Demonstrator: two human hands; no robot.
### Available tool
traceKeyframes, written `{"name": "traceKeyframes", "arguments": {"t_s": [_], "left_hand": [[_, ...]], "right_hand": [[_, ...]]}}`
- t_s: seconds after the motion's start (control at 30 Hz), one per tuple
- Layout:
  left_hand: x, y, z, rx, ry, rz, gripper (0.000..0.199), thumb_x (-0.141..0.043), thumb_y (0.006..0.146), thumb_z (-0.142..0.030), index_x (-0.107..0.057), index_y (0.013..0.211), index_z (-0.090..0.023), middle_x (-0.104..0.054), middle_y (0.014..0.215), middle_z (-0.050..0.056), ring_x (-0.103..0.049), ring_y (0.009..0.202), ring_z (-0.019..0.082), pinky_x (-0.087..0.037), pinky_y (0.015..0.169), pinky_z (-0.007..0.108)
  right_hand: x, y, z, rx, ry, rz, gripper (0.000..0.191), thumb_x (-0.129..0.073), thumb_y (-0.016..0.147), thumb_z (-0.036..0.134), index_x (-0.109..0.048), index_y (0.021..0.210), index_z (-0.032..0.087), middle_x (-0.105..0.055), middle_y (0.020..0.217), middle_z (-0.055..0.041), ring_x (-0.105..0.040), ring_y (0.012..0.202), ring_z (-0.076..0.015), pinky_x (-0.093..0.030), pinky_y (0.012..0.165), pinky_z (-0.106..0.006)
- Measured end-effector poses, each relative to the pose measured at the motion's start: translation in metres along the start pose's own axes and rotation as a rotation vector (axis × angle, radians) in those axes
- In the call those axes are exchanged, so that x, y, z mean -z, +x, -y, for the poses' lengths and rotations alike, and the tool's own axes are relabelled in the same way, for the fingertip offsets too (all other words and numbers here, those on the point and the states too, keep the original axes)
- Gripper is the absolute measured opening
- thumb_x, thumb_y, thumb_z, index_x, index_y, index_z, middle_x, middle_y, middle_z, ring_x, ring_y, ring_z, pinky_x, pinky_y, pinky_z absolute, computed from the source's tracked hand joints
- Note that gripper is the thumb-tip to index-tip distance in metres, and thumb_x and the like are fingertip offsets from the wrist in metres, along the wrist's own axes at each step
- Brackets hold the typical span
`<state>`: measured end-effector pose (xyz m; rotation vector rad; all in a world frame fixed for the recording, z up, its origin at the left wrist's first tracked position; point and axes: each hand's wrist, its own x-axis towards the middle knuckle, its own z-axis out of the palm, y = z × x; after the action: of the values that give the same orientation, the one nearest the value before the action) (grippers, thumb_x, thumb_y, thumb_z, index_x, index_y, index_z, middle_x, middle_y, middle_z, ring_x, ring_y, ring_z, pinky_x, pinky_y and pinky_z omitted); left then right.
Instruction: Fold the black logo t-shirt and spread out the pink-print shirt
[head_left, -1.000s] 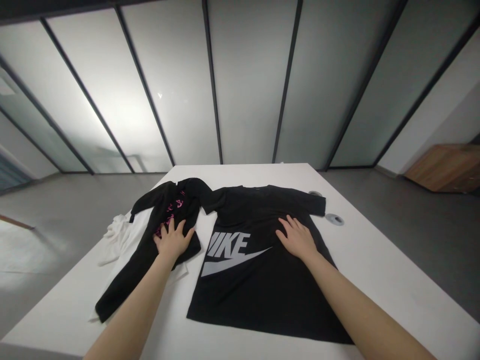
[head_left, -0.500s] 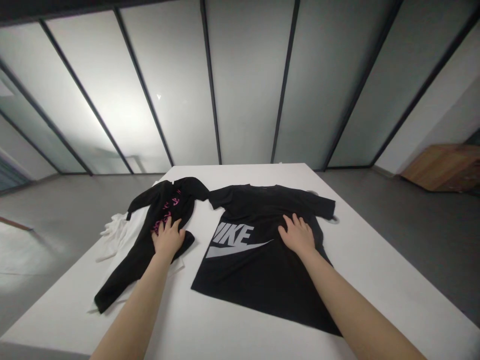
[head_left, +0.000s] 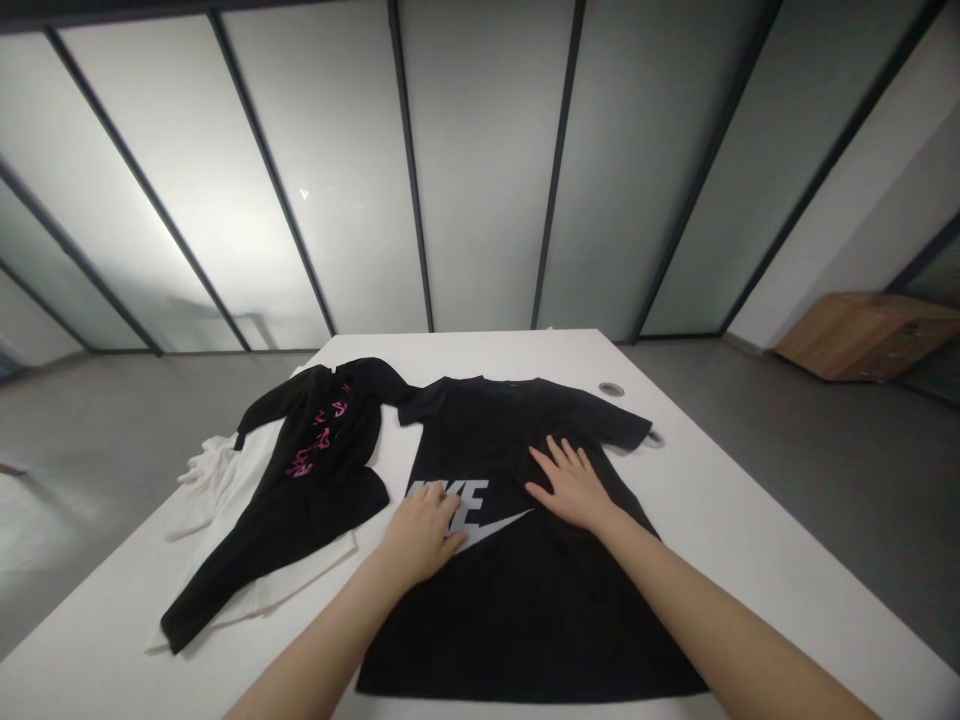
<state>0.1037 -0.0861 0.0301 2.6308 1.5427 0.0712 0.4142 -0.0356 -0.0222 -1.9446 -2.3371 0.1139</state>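
Observation:
A black T-shirt [head_left: 525, 610] with a grey NIKE print lies spread out on the white table, collar away from me. My left hand [head_left: 427, 530] is over the left side of the print, covering its first letters, fingers stretched forward. On the right half of the chest rests my right hand [head_left: 570, 485], flat with its fingers spread. To the left lies another black garment [head_left: 300, 500] with pink lettering, on top of white clothing [head_left: 210, 490] that sticks out at its edges. One sleeve of each black garment meets the other between them.
The white table [head_left: 750, 570] stretches out on both sides of the clothes. Near its right edge are two grey rings [head_left: 611, 389], the nearer one partly under the sleeve. Frosted glass panels [head_left: 480, 170] stand behind, and a wooden cabinet [head_left: 862, 335] is at the right.
My left hand has moved right, from the pink-lettered garment to the T-shirt's print. The T-shirt's hem now lies straighter and closer to me. My right hand has stayed on the chest, fingers spread wider.

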Motion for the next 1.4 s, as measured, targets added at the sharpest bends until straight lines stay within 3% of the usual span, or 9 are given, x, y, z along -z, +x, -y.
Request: {"name": "traceKeyframes", "arguments": {"t_s": [0.2, 0.3, 0.4, 0.6, 0.8, 0.93, 1.1, 1.27, 1.4], "left_hand": [[0.024, -0.008, -0.020, 0.150, -0.027, 0.231, 0.037, -0.052, 0.100, -0.054, -0.071, 0.106, -0.023, -0.076, 0.092, 0.012, -0.075, 0.090, 0.034, -0.056, 0.079, 0.043], [0.020, 0.003, -0.028, 0.132, -0.028, 0.084, 0.037, -0.051, 0.101, -0.053, -0.072, 0.104, -0.023, -0.076, 0.103, 0.014, -0.073, 0.101, 0.035, -0.055, 0.087, 0.046], [-0.001, 0.025, -0.030, 0.177, -0.006, -0.133, 0.047, -0.047, 0.103, -0.053, -0.068, 0.129, -0.021, -0.068, 0.138, 0.019, -0.060, 0.132, 0.040, -0.047, 0.107, 0.057], [-0.048, 0.079, 0.000, 0.274, -0.007, -0.142, 0.069, -0.043, 0.103, -0.063, -0.046, 0.162, -0.027, -0.035, 0.172, 0.016, -0.026, 0.158, 0.047, -0.023, 0.122, 0.073], [-0.043, 0.124, 0.041, 0.125, -0.029, -0.099, 0.066, -0.043, 0.104, -0.063, -0.042, 0.163, -0.034, -0.033, 0.174, 0.009, -0.026, 0.161, 0.039, -0.020, 0.127, 0.066], [-0.042, 0.141, 0.049, 0.115, -0.059, -0.118, 0.064, -0.044, 0.104, -0.061, -0.045, 0.162, -0.032, -0.036, 0.173, 0.009, -0.027, 0.161, 0.037, -0.020, 0.128, 0.063], [-0.040, 0.136, 0.043, 0.184, -0.142, -0.299, 0.056, -0.048, 0.105, -0.051, -0.056, 0.151, -0.019, -0.049, 0.163, 0.014, -0.037, 0.156, 0.033, -0.028, 0.128, 0.053], [-0.029, 0.107, 0.041, 0.200, -0.237, -0.533, 0.029, -0.045, 0.104, -0.025, -0.071, 0.117, -0.022, -0.072, 0.130, 0.010, -0.061, 0.130, 0.025, -0.045, 0.116, 0.041], [-0.035, 0.086, 0.034, 0.233, -0.198, -0.500, 0.025, -0.051, 0.101, -0.024, -0.071, 0.116, -0.022, -0.074, 0.125, 0.009, -0.059, 0.133, 0.027, -0.045, 0.116, 0.042]], "right_hand": [[0.015, -0.032, 0.014, 0.099, 0.053, 0.118, 0.081, -0.060, 0.095, 0.067, -0.041, 0.166, 0.032, -0.025, 0.176, -0.0140, -0.020, 0.161, -0.0454, -0.021, 0.126, -0.063], [0.038, -0.034, 0.026, 0.029, 0.031, 0.239, 0.079, -0.069, 0.089, 0.063, -0.052, 0.159, 0.031, -0.041, 0.168, -0.0190, -0.044, 0.148, -0.0490, -0.040, 0.113, -0.062], [0.050, -0.021, 0.043, -0.026, 0.012, 0.199, 0.063, -0.063, 0.094, 0.059, -0.064, 0.146, 0.024, -0.060, 0.147, -0.0233, -0.062, 0.128, -0.0451, -0.047, 0.104, -0.058], [0.015, 0.023, 0.058, -0.058, 0.035, 0.010, 0.064, -0.045, 0.106, 0.057, -0.045, 0.163, 0.027, -0.033, 0.173, -0.0158, -0.031, 0.157, -0.0435, -0.023, 0.124, -0.060], [-0.004, 0.065, 0.036, -0.157, 0.050, -0.038, 0.067, -0.039, 0.107, 0.063, -0.041, 0.166, 0.032, -0.030, 0.175, -0.0117, -0.027, 0.159, -0.0392, -0.020, 0.126, -0.059], [-0.003, 0.080, 0.031, -0.162, 0.079, -0.035, 0.067, -0.042, 0.106, 0.064, -0.042, 0.165, 0.032, -0.030, 0.175, -0.0114, -0.026, 0.160, -0.0393, -0.018, 0.127, -0.059], [-0.005, 0.079, 0.024, -0.131, 0.229, -0.189, 0.055, -0.043, 0.107, 0.048, -0.059, 0.152, 0.022, -0.047, 0.165, -0.0127, -0.036, 0.156, -0.0340, -0.025, 0.126, -0.053], [-0.002, 0.059, 0.008, -0.111, 0.496, -0.450, 0.048, -0.032, 0.106, 0.035, -0.076, 0.120, 0.020, -0.070, 0.138, -0.0132, -0.058, 0.133, -0.0283, -0.046, 0.111, -0.043], [-0.002, 0.039, 0.003, -0.130, 0.730, -0.612, 0.042, -0.040, 0.102, 0.041, -0.076, 0.102, 0.021, -0.076, 0.113, -0.0134, -0.068, 0.107, -0.0290, -0.055, 0.089, -0.040]]}}
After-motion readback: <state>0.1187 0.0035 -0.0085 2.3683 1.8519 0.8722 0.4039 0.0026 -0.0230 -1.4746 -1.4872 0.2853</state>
